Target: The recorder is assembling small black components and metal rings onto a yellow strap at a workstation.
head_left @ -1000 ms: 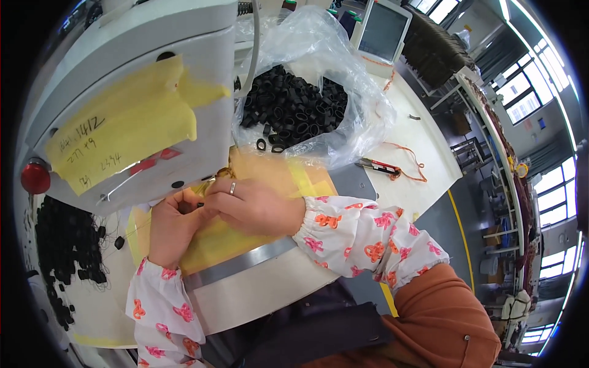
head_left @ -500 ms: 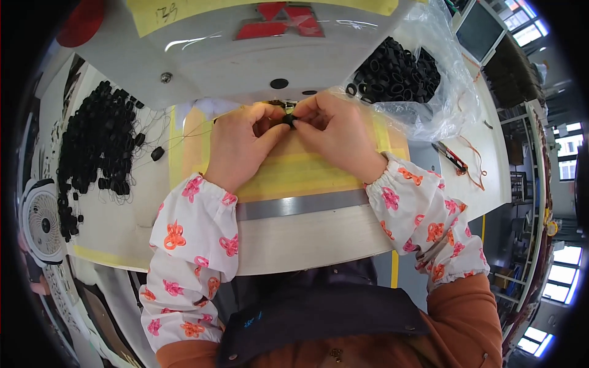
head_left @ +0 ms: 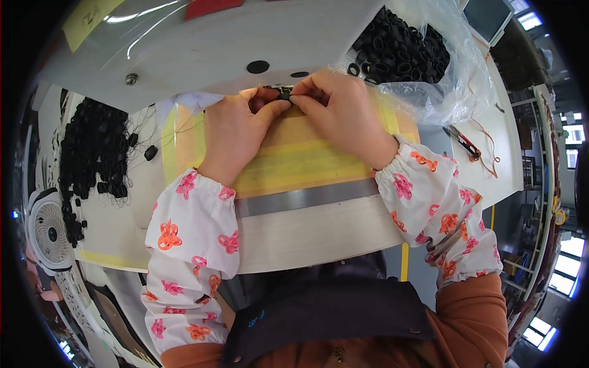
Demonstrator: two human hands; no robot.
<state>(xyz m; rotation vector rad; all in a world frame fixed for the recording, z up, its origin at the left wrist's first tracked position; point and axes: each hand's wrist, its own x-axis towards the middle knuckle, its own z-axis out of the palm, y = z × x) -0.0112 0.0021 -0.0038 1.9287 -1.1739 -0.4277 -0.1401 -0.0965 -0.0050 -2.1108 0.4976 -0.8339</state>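
Under the head of a grey sewing machine (head_left: pixel 202 58), both hands meet at a small black fabric loop (head_left: pixel 284 96). My left hand (head_left: pixel 236 126) pinches its left side between thumb and fingers. On the other side, the thumb and fingertips of my right hand (head_left: pixel 343 113) are closed on the same loop. The machine's needle area lies just beyond the fingertips and is mostly hidden. Beneath the hands, yellow tape (head_left: pixel 288 161) covers the work surface. A thin thread runs from the left hand toward a black piece (head_left: pixel 151 153) on the table.
Many black loops joined by threads form a pile (head_left: pixel 92 147) at the left. A clear plastic bag (head_left: pixel 472 73) of black loops (head_left: pixel 402 52) sits at the back right. Nearer lies a red-and-black cutting tool (head_left: pixel 463 142) beside an orange cord (head_left: pixel 492 153). A white fan (head_left: pixel 50 233) stands far left.
The view has shifted and tilted a little. Both hands, still pinching the black loop, appear slightly farther in, close under the machine head.
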